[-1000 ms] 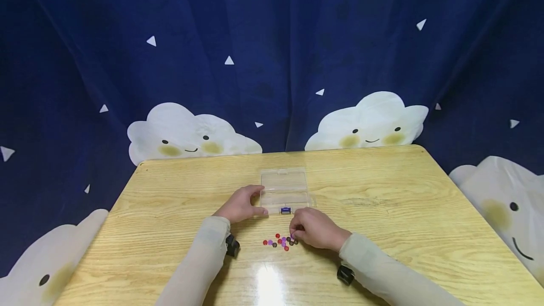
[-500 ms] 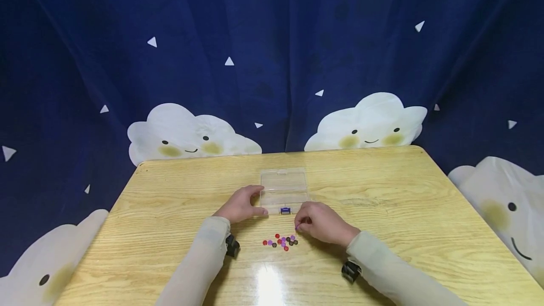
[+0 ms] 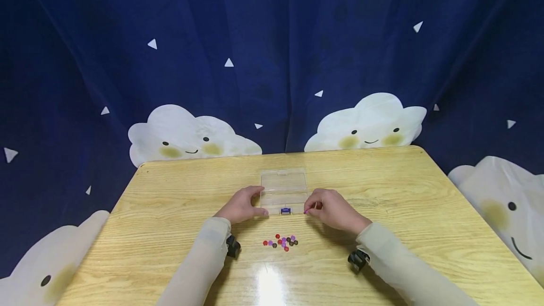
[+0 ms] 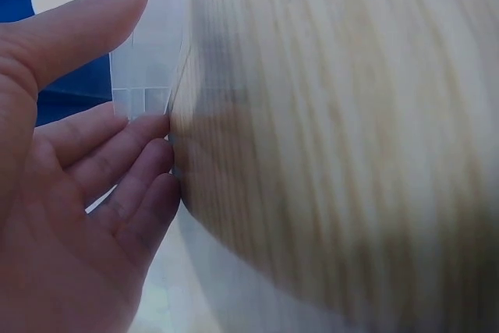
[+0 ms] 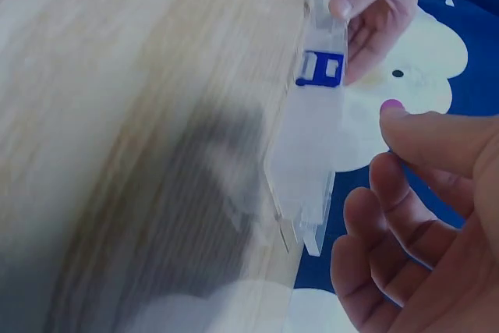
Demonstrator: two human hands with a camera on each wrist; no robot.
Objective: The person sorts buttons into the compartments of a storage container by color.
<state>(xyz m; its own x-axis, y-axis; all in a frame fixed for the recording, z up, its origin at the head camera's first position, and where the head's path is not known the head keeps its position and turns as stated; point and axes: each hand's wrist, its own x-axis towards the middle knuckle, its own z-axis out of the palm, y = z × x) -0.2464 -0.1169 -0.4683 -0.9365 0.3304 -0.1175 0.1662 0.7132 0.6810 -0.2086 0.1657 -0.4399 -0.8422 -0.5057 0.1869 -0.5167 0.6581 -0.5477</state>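
A clear plastic box point(image 3: 284, 196) with its lid laid back stands on the table, a blue latch point(image 3: 285, 211) on its front. Around the box's left end, my left hand point(image 3: 241, 206) holds it, thumb at the front and fingers behind. My right hand point(image 3: 333, 209) pinches a small purple bead point(image 5: 392, 104) between thumb and forefinger, beside the box's front right corner. In the right wrist view the bead is mostly covered by the thumb. Several red, purple and black beads point(image 3: 284, 240) lie in front of the box.
The wooden table point(image 3: 178, 188) extends to both sides of the box. Behind it hangs a dark blue curtain point(image 3: 272, 60) printed with clouds and white triangles. Light glares off the table point(image 3: 269, 282) near its front.
My right hand has lifted the purple bead from the group and carried it away from me and to the right, up to the box's corner. The left hand has stayed in place.
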